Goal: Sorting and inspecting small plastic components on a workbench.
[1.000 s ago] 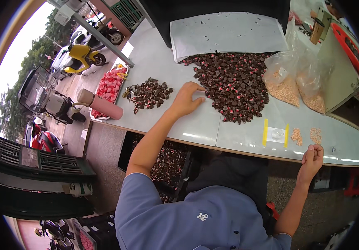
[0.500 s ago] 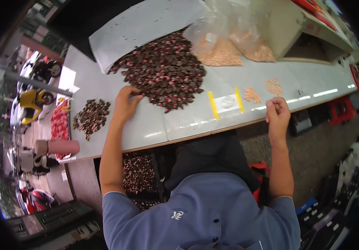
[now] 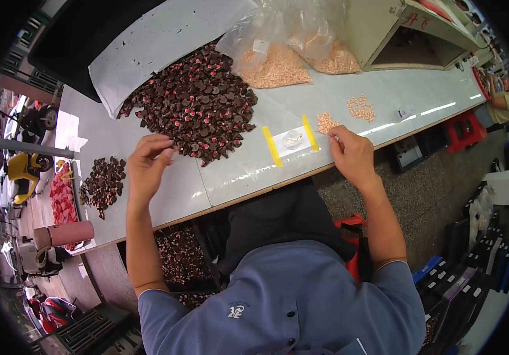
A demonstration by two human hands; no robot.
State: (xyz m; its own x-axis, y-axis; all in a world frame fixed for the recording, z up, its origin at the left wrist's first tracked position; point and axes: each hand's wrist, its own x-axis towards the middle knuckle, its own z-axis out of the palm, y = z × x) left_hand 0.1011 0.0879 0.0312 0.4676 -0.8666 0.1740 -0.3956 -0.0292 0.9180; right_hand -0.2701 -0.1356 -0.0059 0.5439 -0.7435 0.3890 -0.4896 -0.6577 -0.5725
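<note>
A broad pile of small dark brown pieces, some with pink-red spots (image 3: 198, 103), covers the table's left middle. At its lower left edge is my left hand (image 3: 148, 163), thumb and fingers slightly apart with nothing visible between them. My right hand (image 3: 354, 157) is closed in a pinch beside a small heap of beige pieces (image 3: 326, 122); whatever its fingertips hold is hidden. Farther right lies a second small beige heap (image 3: 361, 109). Between my hands, a small clear object (image 3: 292, 139) sits on a white patch flanked by yellow tape strips (image 3: 272, 147).
A smaller dark heap (image 3: 104, 184) lies at the table's left end, near a pink bottle (image 3: 71, 233) and a tray of red pieces (image 3: 63, 198). Clear bags of beige pieces (image 3: 275, 65) and an open-fronted box (image 3: 417, 44) stand at the back. Below is a dark bin (image 3: 183, 254).
The view has shifted, sliding the table leftward. My right hand has moved left to the nearer beige heap. My left hand has drawn slightly back from the dark pile's edge.
</note>
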